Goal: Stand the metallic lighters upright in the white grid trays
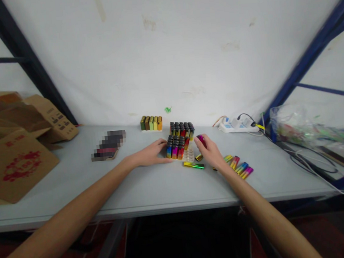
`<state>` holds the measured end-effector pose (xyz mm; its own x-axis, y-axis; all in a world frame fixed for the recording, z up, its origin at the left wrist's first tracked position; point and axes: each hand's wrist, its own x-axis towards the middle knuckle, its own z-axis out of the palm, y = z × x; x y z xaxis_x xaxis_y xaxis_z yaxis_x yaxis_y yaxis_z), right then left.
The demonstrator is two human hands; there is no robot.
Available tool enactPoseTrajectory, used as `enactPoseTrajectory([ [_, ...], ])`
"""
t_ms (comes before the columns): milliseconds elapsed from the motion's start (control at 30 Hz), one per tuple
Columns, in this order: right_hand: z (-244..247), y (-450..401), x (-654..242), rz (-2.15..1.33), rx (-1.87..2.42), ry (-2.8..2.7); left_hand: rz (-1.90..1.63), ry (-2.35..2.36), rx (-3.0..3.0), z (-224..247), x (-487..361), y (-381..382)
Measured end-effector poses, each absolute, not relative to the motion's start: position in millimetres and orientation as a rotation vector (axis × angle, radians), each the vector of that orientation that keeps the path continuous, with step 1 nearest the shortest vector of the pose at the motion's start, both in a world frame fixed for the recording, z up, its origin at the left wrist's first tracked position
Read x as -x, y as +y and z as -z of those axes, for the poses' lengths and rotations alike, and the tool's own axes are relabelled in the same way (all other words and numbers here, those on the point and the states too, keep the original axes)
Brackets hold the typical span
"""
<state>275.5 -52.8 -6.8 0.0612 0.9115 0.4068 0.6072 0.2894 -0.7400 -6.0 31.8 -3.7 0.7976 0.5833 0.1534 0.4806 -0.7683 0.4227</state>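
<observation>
My left hand (152, 153) grips the left side of a clear plastic tray (189, 155) of lighters, its thumb at the front corner and its fingers toward the back. Upright lighters (175, 148) with black tops and shiny multicoloured bodies fill much of it; several slots at the front right hold none. Just right of the tray, my right hand (211, 151) pinches a purple lighter (201, 139). A yellow-green lighter (193, 165) lies flat in front of the tray. Beside my right wrist lie several loose lighters (241, 167). A gold one (199, 157) lies near the tray's corner.
Another tray of green, yellow and orange lighters (151, 123) stands by the wall. On the left are cardboard boxes (15, 166) and a pixelated dark item (109, 145). A white power strip (238, 127) with cables sits at the right, near plastic bags (295, 124) and a blue frame (310, 52).
</observation>
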Motion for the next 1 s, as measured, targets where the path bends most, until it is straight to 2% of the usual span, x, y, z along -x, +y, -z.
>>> enactPoseTrajectory([
  [100, 10, -51, -277, -0.433, 1.289, -1.713, -0.387, 0.81, -2.621, 4, 6, 32],
  [200, 11, -49, -278, -0.285, 1.245, -1.775, -0.382, 0.817, -2.614, 4, 6, 32],
  [300, 8, -50, -277, -0.173, 1.326, -1.83, -0.385, 0.812, -2.611, 3, 6, 31],
  [500, 8, -50, -272, -0.241, 1.403, -1.892, -0.375, 0.808, -2.628, 4, 6, 32],
  [1000, -1, -35, -266, 0.002, 1.638, -2.273, -0.396, 0.816, -2.608, 5, 5, 32],
])
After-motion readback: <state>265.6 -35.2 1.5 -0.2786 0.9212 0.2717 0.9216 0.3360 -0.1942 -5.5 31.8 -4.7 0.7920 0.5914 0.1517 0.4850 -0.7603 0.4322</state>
